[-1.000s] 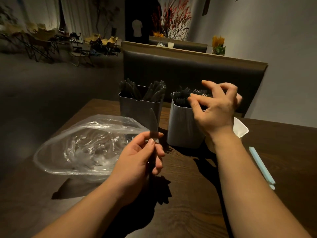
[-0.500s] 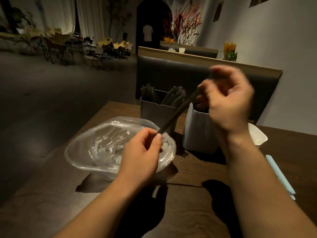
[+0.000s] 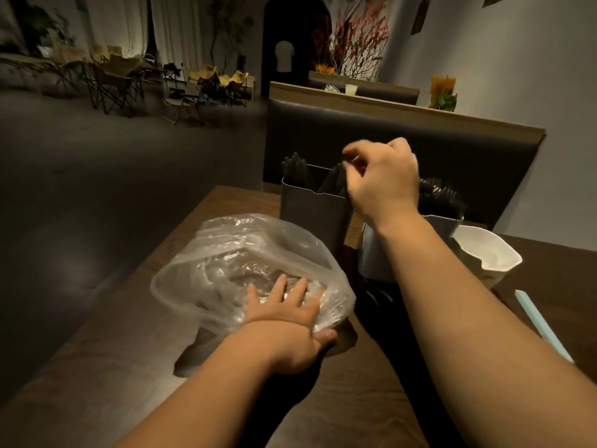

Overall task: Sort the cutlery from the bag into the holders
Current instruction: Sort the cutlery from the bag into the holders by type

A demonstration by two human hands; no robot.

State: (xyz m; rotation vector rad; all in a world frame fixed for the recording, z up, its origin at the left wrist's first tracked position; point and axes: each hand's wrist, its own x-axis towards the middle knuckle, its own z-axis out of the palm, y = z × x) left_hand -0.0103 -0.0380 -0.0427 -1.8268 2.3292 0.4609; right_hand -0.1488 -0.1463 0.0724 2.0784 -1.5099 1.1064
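**A:** Which way does the cutlery [image 3: 332, 181] point?

**B:** In the dark holder [image 3: 311, 215] we see it standing on end, long axis up. The pieces in the right half lean a little to the right. We cannot tell which end is uppermost.

**A:** And how does it look to us?

**B:** Black, slim and dull. More black pieces bristle from the light holder [image 3: 374, 253] just right of the dark holder, half hidden behind the forearm.

**A:** What about the right hand [image 3: 384, 185]?

**B:** It hangs over the dark holder's right half, fingers curled, their tips at the tops of the pieces. It is blurred, so we cannot tell whether it pinches one.

**A:** And the left hand [image 3: 284, 324]?

**B:** It lies in the mouth of the clear bag [image 3: 258, 240], in front of the dark holder and to its left. The fingers are straight and spread on crinkled plastic, and the thumb sits outside under the rim. We cannot make out what the bag holds.

**A:** What differs from half a second ago?

**B:** Then one long dark piece slanted between both hands in front of the dark holder, the left pinching its lower end. Now the left has let go and gone into the bag, and the right has moved over the dark holder.

**A:** Anything else on the table [image 3: 97, 367]?

**B:** A white bowl [image 3: 487, 250] sits further right of the dark holder. A pale blue stick [image 3: 542, 324] lies well to its right, nearer us.
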